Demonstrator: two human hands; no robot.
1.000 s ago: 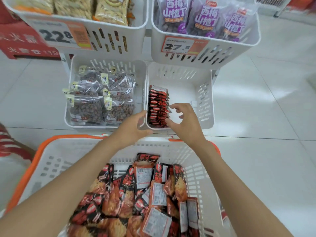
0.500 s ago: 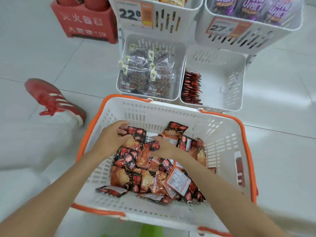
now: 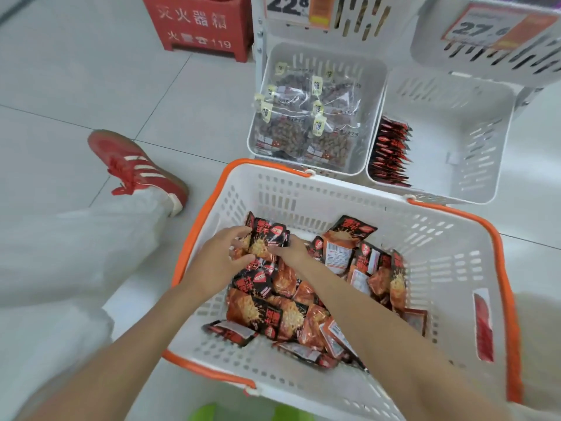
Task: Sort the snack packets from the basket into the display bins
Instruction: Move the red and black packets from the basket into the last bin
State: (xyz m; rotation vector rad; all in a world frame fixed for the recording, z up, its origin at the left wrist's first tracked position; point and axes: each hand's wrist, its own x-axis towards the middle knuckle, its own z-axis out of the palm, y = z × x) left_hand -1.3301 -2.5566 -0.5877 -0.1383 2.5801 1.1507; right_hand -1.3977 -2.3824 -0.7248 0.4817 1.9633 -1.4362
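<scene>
A white basket with an orange rim (image 3: 425,238) stands on the floor and holds several red-and-black snack packets (image 3: 273,317). My left hand (image 3: 223,253) and my right hand (image 3: 293,252) are both inside it, at the far left of the pile. Together they hold a small bunch of packets (image 3: 267,238), fingers curled round its two sides. Beyond the basket, the lower right display bin (image 3: 473,141) has a row of the same packets (image 3: 390,153) standing on edge along its left wall.
The lower left bin (image 3: 373,86) holds clear bags of nuts (image 3: 306,126). Two upper bins with price tags 22.8 (image 3: 288,6) and 27.6 (image 3: 479,28) overhang them. A red fire-extinguisher box (image 3: 197,25) stands behind. A person's red shoe (image 3: 136,168) and white trouser leg lie left.
Both hands left the lower right bin and came down into the basket, then closed on a bunch of packets at the pile's left. The view tipped downward.
</scene>
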